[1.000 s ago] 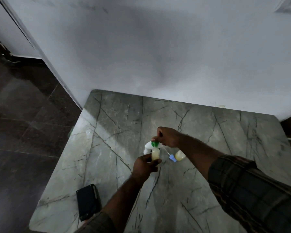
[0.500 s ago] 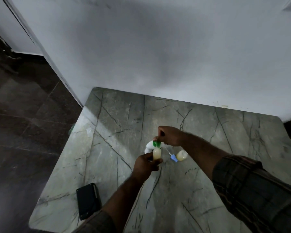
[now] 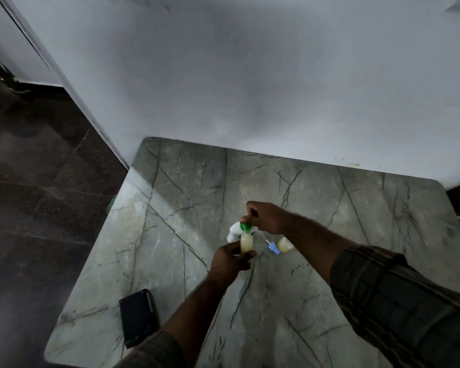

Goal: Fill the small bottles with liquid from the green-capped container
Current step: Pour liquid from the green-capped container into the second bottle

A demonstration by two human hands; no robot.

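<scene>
Nearest, bottom edge: plaid sleeves, cut off by frame, the right one point(image 3: 398, 301) dark w/ a coarse check weave. Black flat rectangular device point(image 3: 138, 317) lies near the desk's front-left corner, hard matte look, details too dark to read. Desk point(image 3: 329, 301) is polished grey-green stone w/ thin dark veins, rounded corners.

Mid desk: left hand point(image 3: 230, 260), grip wrapped round the lower part of a small bottle point(image 3: 246, 241); translucent plastic, rounded cylinder, pale yellow liquid inside, long axis upright, mouth up. Base hidden by fingers. Right hand point(image 3: 267, 217) above it, grip clenched on the green-capped container point(image 3: 235, 231); white smooth plastic body, tipped over so the green cap point(image 3: 245, 227) points down at the bottle mouth, body angled off to the left. Most of it hidden by the fist, so exact shape unclear; can't tell if liquid flows.

Just right: second small bottle point(image 3: 285, 245), same pale yellow, partly behind the right forearm; upright or lying, can't tell. Beside it a small blue piece point(image 3: 273, 248) on a thin white stick, blurry.

Far: plain white matte wall point(image 3: 250, 88); dark glossy floor tiles point(image 3: 37, 181) at left.
</scene>
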